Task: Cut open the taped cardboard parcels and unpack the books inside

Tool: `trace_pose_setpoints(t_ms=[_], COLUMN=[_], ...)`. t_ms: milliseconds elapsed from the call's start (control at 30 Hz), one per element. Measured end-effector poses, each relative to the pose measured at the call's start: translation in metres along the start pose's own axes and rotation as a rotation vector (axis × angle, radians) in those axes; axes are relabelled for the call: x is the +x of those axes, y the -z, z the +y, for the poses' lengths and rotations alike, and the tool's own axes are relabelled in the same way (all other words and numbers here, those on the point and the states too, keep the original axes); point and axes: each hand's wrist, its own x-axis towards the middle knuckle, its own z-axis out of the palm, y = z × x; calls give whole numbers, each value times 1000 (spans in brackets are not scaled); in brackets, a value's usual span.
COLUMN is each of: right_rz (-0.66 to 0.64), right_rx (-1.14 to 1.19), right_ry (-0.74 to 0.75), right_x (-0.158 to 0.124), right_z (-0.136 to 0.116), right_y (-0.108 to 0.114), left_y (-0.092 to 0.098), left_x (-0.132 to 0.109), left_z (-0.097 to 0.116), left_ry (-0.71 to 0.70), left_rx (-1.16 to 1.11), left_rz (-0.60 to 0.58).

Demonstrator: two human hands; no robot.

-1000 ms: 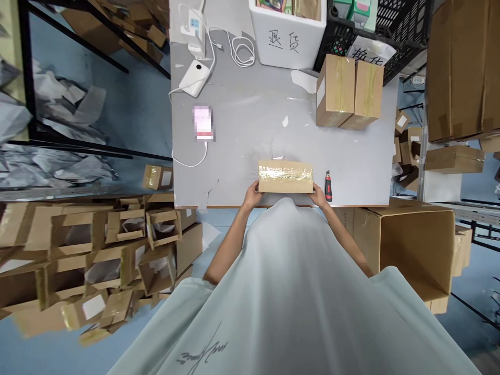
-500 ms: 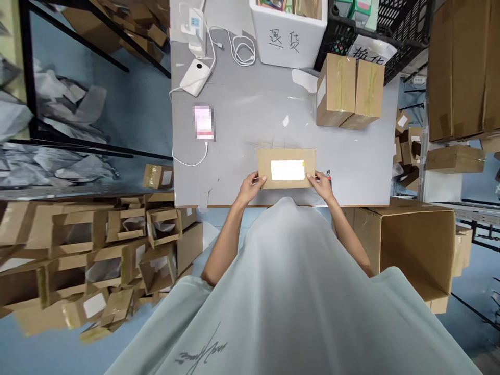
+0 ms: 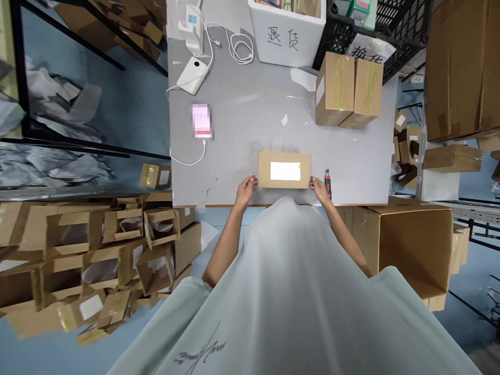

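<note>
Cardboard box is lying flat on the tabletop between the two hands, close to the near edge. Its white label is facing upward, probably so that the person can see it from above. The left hand is staying just outside the box's left end, with half-open, softly bent fingers; a narrow gap is showing there, and this hand is holding nothing. The right hand is resting beside the opposite end, also half open and with bent fingers. Its fingertips are reaching almost to the cardboard, but I cannot tell if they are touching it; no firm grip is showing. With one hand at each end, the person is, I think, keeping the box centred and leaving its top uncovered. A red and black utility knife is lying just to the right of the right hand, perhaps because that place is easy to reach. Two taped boxes are standing beyond the right hand, seemingly set aside to leave working room. Beyond the left hand, a pixelated device is lying with a white cable running from it.
</note>
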Motion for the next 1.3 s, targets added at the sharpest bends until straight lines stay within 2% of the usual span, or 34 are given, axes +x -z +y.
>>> trace_pose_setpoints(t_ms=[67, 200, 367, 500, 667, 833, 933, 1033, 1200, 1300], right_rz=[14, -6, -80, -78, -8, 122, 200, 221, 176, 126], right_rx=[-3, -12, -34, -49, -51, -80, -112, -139, -160, -168], right_ry=[-32, 4, 69, 107, 175, 320, 345, 355, 351, 275], right_x=[-1, -4, -7, -9, -18, -24, -27, -28, -26, -22], right_z=[7, 11, 4, -7, -27, -61, -81, -92, -83, -70], right_y=[2, -1, -11, -11, -1, 3, 4, 6, 5, 0], left_y=[4, 5, -5, -10, -4, 6, 9, 10, 6, 1], left_x=[1, -2, -6, -7, -9, -12, -15, -19, -23, -22], left_z=[-5, -9, -6, 0, 15, 41, 56, 62, 53, 45], left_ry=[13, -18, -44, -72, -127, -306, -383, -402, -404, -376], left_rx=[22, 51, 69, 80, 87, 102, 136, 160, 155, 156], left_rz=[-1, -41, -88, -88, -51, 69, 116, 131, 123, 123])
